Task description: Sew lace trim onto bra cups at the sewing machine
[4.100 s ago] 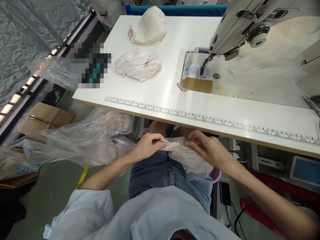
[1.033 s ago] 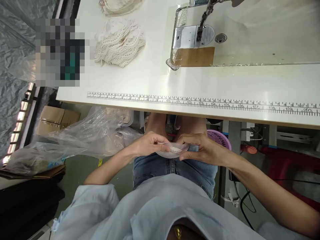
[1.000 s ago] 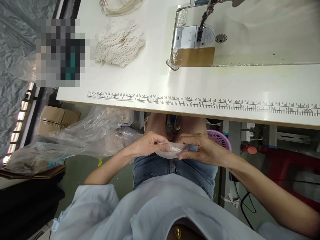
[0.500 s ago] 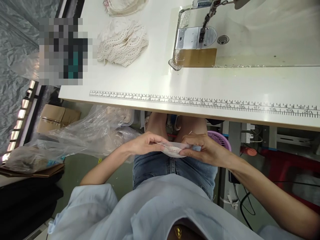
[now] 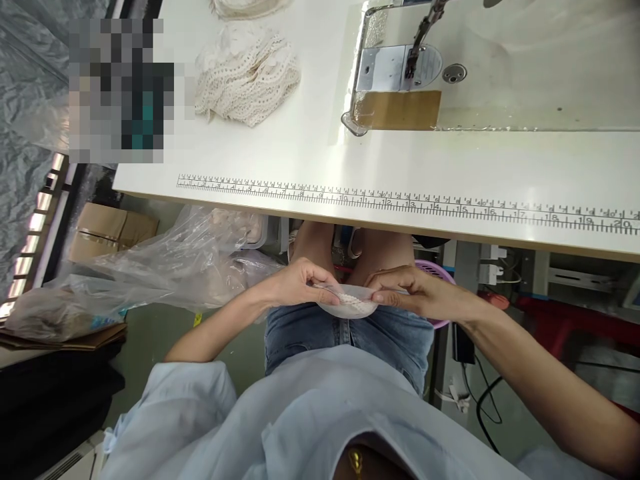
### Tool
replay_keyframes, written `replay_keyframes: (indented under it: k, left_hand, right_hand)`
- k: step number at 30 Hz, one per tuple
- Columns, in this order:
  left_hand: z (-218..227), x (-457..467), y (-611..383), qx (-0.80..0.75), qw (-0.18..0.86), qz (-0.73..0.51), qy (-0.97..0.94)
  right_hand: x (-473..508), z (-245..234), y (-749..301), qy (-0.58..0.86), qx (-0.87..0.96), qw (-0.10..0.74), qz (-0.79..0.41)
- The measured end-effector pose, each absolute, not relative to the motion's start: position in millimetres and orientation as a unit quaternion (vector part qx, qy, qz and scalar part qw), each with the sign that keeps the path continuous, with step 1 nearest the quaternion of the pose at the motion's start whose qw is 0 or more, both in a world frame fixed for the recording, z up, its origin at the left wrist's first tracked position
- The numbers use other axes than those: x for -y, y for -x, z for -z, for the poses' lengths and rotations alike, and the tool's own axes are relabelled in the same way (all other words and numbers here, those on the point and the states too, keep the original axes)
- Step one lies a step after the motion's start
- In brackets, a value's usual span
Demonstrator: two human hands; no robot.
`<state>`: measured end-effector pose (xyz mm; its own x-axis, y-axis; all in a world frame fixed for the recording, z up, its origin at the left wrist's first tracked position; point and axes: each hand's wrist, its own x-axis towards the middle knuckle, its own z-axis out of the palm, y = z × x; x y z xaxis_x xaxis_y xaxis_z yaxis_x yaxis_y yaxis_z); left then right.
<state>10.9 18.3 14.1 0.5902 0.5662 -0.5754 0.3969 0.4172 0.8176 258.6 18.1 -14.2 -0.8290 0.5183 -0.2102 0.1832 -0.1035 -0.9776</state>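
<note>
Right hand (image 5: 407, 291) has edged outward, its grip pinching lacy cloth (image 5: 351, 305) above the lap (image 5: 305, 340); left hand (image 5: 303, 283) pinches the other end; plastic bin (image 5: 263, 231) holds pale pieces (image 5: 239, 223); right wrist (image 5: 457, 305) partly hides purple basket (image 5: 437, 269)

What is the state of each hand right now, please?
Left hand: closed, pinching one end of the white fabric.
Right hand: closed, pinching its other end.

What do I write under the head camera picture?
Left hand and right hand hold thin white cloth by the sewing table.
</note>
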Motion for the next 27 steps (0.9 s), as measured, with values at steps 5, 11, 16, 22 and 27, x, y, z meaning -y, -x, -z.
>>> replay_keyframes:
  k: [5, 11, 16, 22, 27]
  left_hand:
    - [-12.0, -16.3, -13.7, -0.473, 0.709, -0.072, -0.518]
    - [-12.0, -15.5, -12.9, -0.471, 0.684, -0.065, -0.553]
    - [-11.0, -14.2, -13.9, -0.465, 0.663, -0.064, -0.583]
    - [-17.0, -11.6, -12.5, -0.480, 0.647, -0.072, -0.588]
    - [-19.4, -10.0, -9.1, -0.469, 0.635, -0.074, -0.609]
  right_hand:
    - [-14.9, 11.4, -246.2, 0.279, 0.679, 0.155, -0.662]
    - [-14.1, 11.3, -244.7, 0.338, 0.655, 0.158, -0.657]
    - [-12.3, 14.3, -247.1, 0.323, 0.637, 0.139, -0.686]
    - [-10.6, 12.2, -240.9, 0.334, 0.635, 0.160, -0.678]
    - [-11.8, 8.5, -239.2, 0.341, 0.643, 0.157, -0.668]
